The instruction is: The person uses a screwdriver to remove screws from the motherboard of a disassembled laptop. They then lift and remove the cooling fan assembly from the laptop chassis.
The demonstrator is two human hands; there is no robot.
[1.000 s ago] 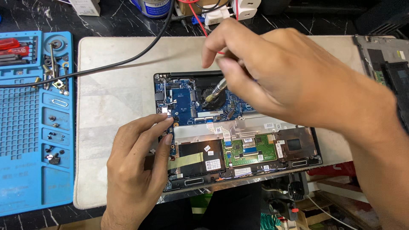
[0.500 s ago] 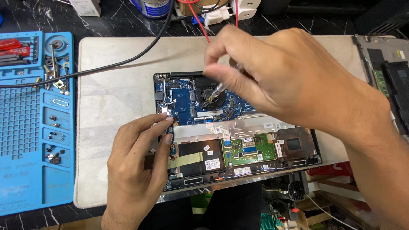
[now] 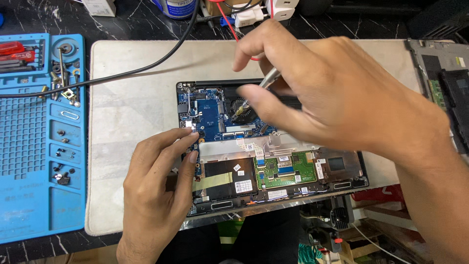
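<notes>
An opened laptop base (image 3: 273,190) lies on a pale work mat (image 3: 137,107), its blue circuit board (image 3: 210,117) and round black fan (image 3: 242,106) exposed. My right hand (image 3: 337,98) grips a slim metal screwdriver (image 3: 267,79), whose tip rests at the fan's edge. My left hand (image 3: 156,190) presses its fingertips on the laptop's left edge, beside the board, holding nothing.
A blue silicone parts tray (image 3: 39,137) with several small screws and red-handled tools sits on the left. A black cable (image 3: 146,68) crosses the mat's upper left. Another dismantled laptop part (image 3: 439,83) lies at the right edge. Bottles and plugs stand at the back.
My right hand has shifted slightly right and down with the screwdriver, its tip staying at the fan. My left hand has stayed put.
</notes>
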